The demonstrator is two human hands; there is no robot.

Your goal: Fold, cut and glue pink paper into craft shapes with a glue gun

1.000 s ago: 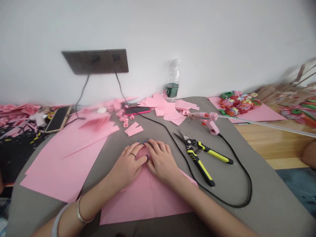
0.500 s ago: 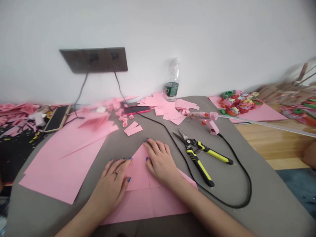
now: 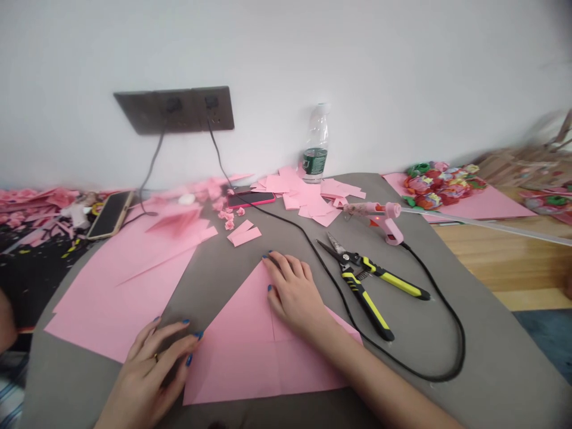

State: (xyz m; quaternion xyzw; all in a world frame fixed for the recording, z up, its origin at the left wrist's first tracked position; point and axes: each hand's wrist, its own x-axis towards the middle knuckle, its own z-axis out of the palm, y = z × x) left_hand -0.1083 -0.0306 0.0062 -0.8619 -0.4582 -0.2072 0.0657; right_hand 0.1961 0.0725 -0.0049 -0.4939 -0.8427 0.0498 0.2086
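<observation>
On our grey felt mat [image 3: 500, 369], our left hand [image 3: 149, 375] has just drawn back off the folded pink paper sheet [image 3: 236, 351], uncovering its pointed fold, with fingers [image 3: 172, 348] loosely curled just beside the sheet's left edge. Our right hand [image 3: 292, 295] lies on the sheet near the tip, fingers [image 3: 290, 265] slightly spread and pressing down, pinching nothing.

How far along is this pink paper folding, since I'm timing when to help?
Done: tiny pink paper flowers and a pile of cut squares. In hand: the right hand presses a folded pink sheet, the left hand beside it. Remaining: large flat sheets, with the glue gun lying idle.
</observation>
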